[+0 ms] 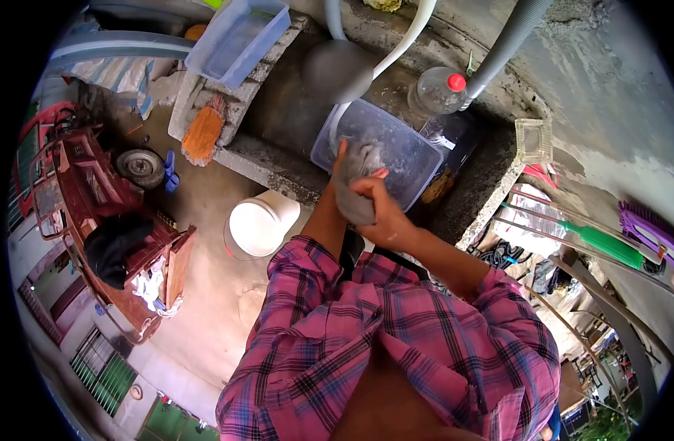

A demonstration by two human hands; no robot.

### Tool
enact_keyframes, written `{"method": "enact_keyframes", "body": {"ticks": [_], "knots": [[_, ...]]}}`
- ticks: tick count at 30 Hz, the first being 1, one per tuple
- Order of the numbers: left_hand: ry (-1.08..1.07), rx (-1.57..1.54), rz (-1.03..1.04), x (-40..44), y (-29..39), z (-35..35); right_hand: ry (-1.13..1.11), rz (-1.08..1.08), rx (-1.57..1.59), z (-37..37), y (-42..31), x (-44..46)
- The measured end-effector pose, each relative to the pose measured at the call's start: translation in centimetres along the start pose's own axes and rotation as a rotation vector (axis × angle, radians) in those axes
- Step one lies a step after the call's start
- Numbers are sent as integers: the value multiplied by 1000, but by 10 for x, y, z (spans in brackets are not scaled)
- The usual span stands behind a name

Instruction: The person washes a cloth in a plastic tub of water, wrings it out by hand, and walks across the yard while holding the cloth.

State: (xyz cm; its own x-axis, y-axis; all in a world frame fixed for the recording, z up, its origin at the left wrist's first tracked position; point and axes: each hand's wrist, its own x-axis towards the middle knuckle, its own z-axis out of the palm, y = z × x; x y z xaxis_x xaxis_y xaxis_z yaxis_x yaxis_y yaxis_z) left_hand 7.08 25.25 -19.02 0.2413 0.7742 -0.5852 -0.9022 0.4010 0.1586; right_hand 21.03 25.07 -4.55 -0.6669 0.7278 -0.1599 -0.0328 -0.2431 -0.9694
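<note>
My right hand (384, 214) is closed around a limp grey cloth (355, 200), which looks wet; its exact kind is hard to make out. Pressed against the cloth's other side is my left hand (337, 176), with one finger pointing up and the others mostly hidden. Both hands are over the near left part of a translucent plastic tub (418, 165) holding cloudy water. A white hose (407, 44) hangs down into the tub from above. The tub stands inside a concrete sink (267, 167).
A clear bottle with a red cap (441, 91) stands at the sink's back. On the left ledge are a blue basin (237, 40) and an orange brush (204, 132). A white bucket (256, 226) is on the floor. Long-handled tools with a green grip (601, 242) lean at right.
</note>
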Motion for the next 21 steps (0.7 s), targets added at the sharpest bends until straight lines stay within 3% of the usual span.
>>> {"method": "enact_keyframes", "body": {"ticks": [1, 3, 6, 9, 11, 15, 18, 20, 21], "knots": [[98, -19, 42, 15, -13, -44, -56, -30, -94, 6, -2, 1], [183, 65, 126, 19, -18, -67, -166, -95, -280, 14, -5, 4], [144, 303, 224, -6, -12, -37, -111, -118, -632, 20, 21, 6], [118, 295, 244, 8, -18, -50, -62, -110, -981, 2, 66, 27], [106, 251, 249, 19, -22, -59, 127, -190, -771, -15, 75, 38], [36, 168, 267, 3, -20, -23, 304, 98, -758, -32, 110, 47], [375, 242, 80, 3, -2, 5, 452, 430, -690, -90, 167, 52], [446, 253, 131, 1, 5, -1, 458, 198, -725, -107, 193, 53], [477, 256, 152, 1, 6, -3, 528, 324, -748, -106, 202, 56]]}}
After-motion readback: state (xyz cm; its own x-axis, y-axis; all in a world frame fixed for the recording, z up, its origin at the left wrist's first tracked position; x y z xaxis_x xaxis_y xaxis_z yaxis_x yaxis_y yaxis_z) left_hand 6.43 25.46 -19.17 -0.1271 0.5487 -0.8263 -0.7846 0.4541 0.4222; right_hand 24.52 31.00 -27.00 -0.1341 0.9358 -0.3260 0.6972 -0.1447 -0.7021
